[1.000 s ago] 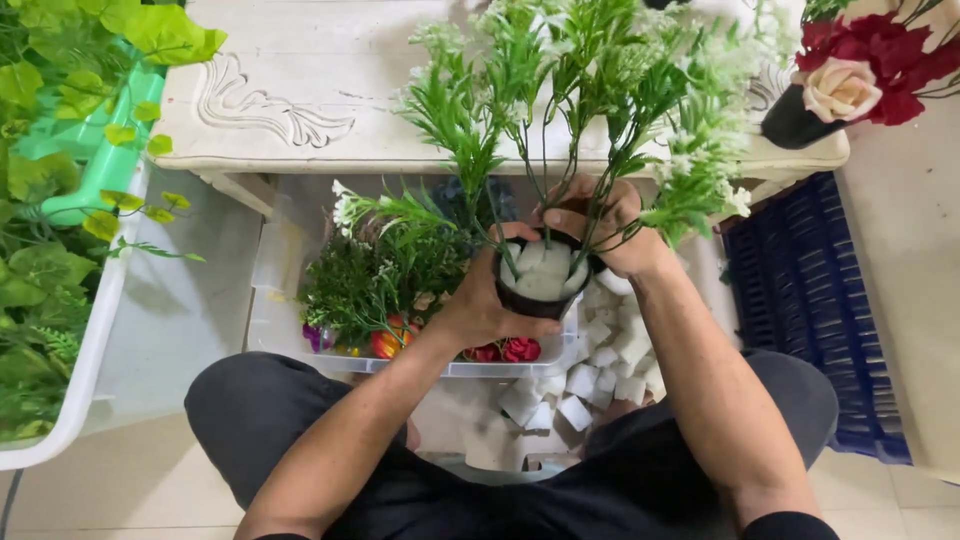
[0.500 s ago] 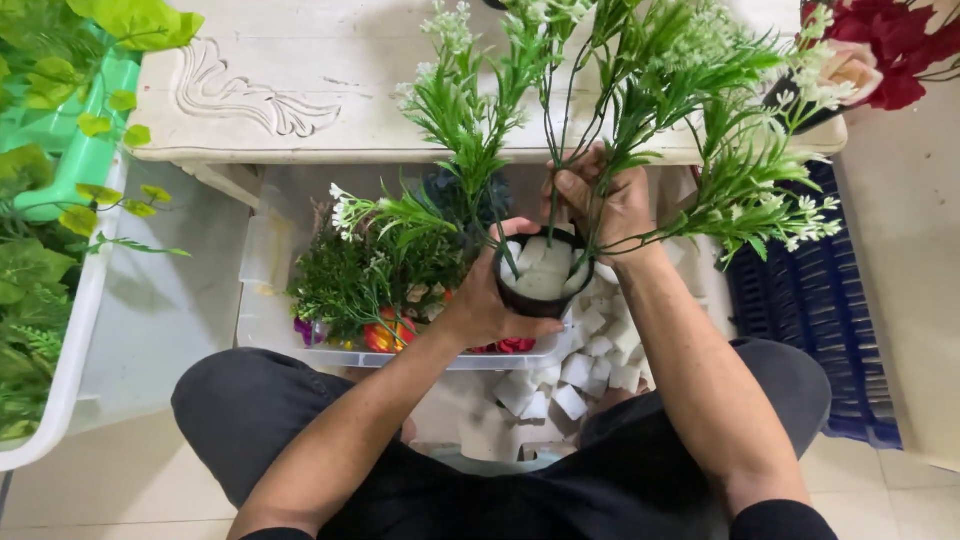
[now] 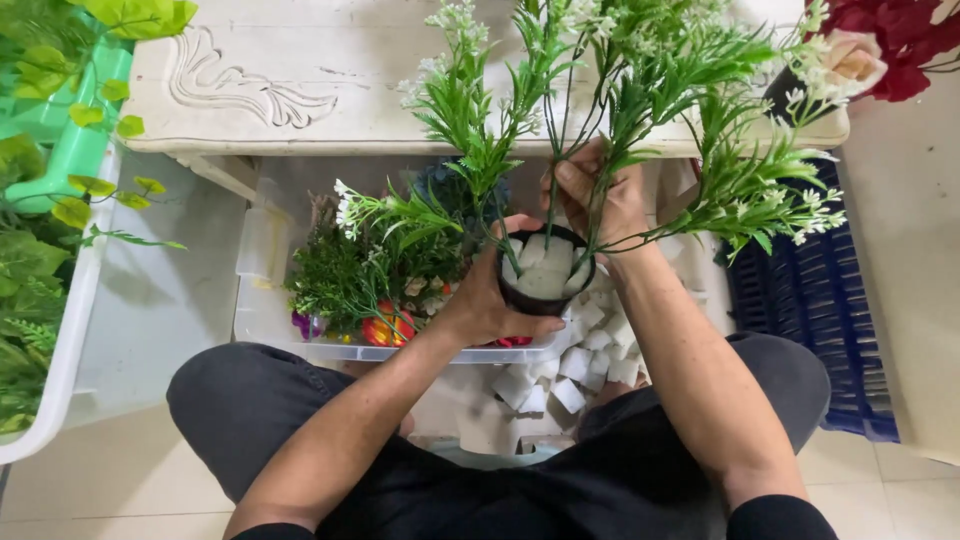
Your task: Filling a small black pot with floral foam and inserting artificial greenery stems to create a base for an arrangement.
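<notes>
Cradling black pot (image 3: 545, 290) in left hand (image 3: 490, 300), right hand (image 3: 600, 200) fingers pinching green stems (image 3: 600, 130)

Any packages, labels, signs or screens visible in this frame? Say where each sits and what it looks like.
No labels, signs or screens show.
Clear plastic bin: on the floor under the white table, rectangular, filled with artificial greenery.
Blue crate: at right, slatted, dark blue.
White tray: at left, long, holding leafy stems.
Black pot: held by the left hand, round, packed with white foam.
</notes>
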